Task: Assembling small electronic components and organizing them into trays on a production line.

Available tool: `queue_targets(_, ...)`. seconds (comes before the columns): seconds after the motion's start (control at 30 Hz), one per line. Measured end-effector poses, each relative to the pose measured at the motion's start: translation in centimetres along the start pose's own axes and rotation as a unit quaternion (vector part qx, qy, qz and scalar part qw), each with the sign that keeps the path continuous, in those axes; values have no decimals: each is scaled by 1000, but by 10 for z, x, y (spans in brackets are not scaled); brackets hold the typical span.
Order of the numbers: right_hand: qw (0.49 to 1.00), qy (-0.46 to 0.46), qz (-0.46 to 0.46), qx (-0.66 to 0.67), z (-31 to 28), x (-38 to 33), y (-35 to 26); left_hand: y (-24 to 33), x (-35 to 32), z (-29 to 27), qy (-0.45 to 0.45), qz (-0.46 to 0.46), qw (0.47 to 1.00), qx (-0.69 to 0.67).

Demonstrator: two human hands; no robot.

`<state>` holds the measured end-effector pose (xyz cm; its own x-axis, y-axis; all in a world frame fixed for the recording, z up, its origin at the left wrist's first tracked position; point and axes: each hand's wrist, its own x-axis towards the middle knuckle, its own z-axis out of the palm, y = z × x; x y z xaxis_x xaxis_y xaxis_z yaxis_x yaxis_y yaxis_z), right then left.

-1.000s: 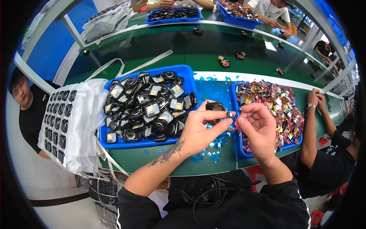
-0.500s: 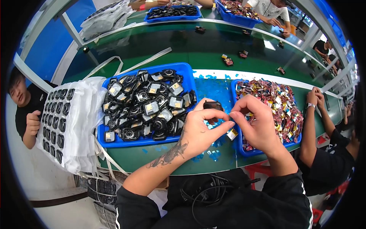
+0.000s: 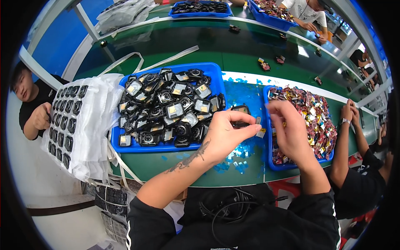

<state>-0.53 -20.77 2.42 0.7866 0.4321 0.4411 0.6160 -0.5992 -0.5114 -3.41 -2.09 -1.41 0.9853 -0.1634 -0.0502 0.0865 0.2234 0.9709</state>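
My left hand [image 3: 225,135] is closed around a black watch case [image 3: 241,110], mostly hidden behind its fingers. A small greyish piece [image 3: 258,120] shows at the tips of its thumb and index finger. To the right, my right hand [image 3: 291,133] is apart from the case, slightly blurred, with thumb and fingers spread and nothing visible in them. It hovers over the left edge of a blue tray [image 3: 278,167] heaped with small red, yellow and silver parts [image 3: 316,129]. Left of my hands, another blue tray [image 3: 160,148] holds many black watch cases [image 3: 166,98].
Blue film scraps [image 3: 237,156] lie on the green bench [image 3: 196,177] between the trays. White sheets holding watch cases [image 3: 89,129] stand at the left, beside a person [image 3: 35,104]. At the right are a co-worker's forearms [image 3: 348,129]. Loose parts [image 3: 264,64] lie farther back.
My right hand has drawn away from the left, and its pinched fingers have parted. My left hand still holds the watch case. The whole view has shifted slightly.
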Motion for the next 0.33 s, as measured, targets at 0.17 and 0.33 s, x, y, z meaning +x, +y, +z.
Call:
queue_targets(0.17,983,-95,-32,156,-1,4,7,-1,0,-3,-48,-16,996,-67)
queue_targets(0.33,937,-74,35,339,5,-6,20,0,2,-2,-88,-12,991,-100)
